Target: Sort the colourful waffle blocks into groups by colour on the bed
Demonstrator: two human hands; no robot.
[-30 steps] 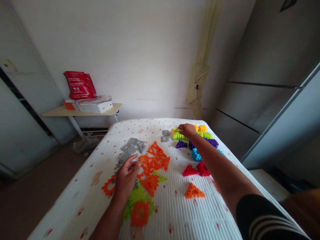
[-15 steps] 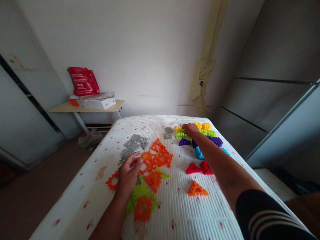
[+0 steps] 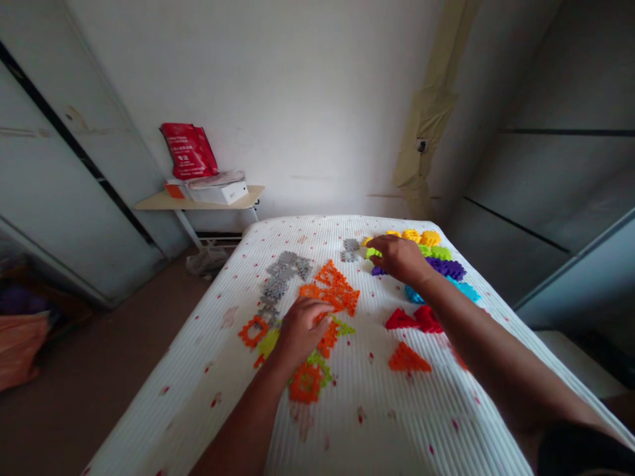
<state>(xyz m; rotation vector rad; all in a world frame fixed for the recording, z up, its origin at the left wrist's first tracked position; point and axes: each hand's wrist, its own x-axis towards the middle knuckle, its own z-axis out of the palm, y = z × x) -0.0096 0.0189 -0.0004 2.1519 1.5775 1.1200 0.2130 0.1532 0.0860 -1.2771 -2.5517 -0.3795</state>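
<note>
My left hand (image 3: 301, 327) lies palm down, fingers spread, on a flat cluster of joined orange pieces (image 3: 333, 293) and lime green pieces (image 3: 317, 362) in the middle of the white mattress (image 3: 426, 423). My right hand (image 3: 399, 256) reaches to the far right and curls its fingers round a lime green piece (image 3: 373, 252) at the edge of a pile of yellow pieces (image 3: 421, 236), green pieces and purple pieces (image 3: 449, 268). Grey joined pieces (image 3: 282, 274) lie just left of the orange cluster.
Red pieces (image 3: 414, 320), an orange triangle (image 3: 407, 359), blue pieces (image 3: 464, 289) and a small grey piece (image 3: 350, 249) lie scattered on the mattress. A side table (image 3: 198, 200) with a red bag (image 3: 188, 151) and boxes stands by the far wall. Wardrobe panels close in on both sides.
The view has swung left and down. My left hand slid right onto the orange cluster. My right hand drew back a little from the far pile with its fingers closed on the green piece.
</note>
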